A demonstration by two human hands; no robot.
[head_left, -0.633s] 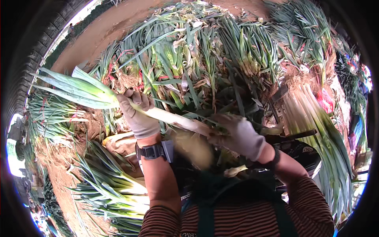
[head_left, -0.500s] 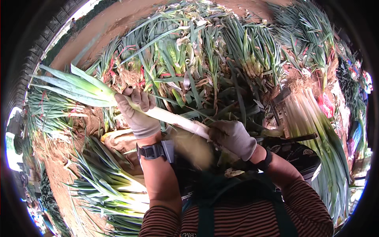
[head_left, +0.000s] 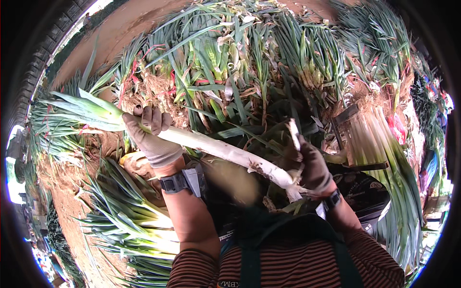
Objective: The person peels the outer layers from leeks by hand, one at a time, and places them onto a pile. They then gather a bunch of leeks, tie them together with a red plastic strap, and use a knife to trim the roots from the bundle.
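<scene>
Right now my gloved left hand (head_left: 151, 137) has its fingers wrapped around the leek (head_left: 211, 146) where white meets green; my right hand (head_left: 312, 165) grips its root end, peeling a strip (head_left: 294, 134) above the fingers.

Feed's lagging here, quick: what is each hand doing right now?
Left hand: closed around the leek where white stalk meets green leaves.
Right hand: closed on the leek's root end, pinching a peeled strip.

Long white leek (head_left: 216, 149) in left hand (head_left: 151, 137) and right hand (head_left: 312, 168).
</scene>
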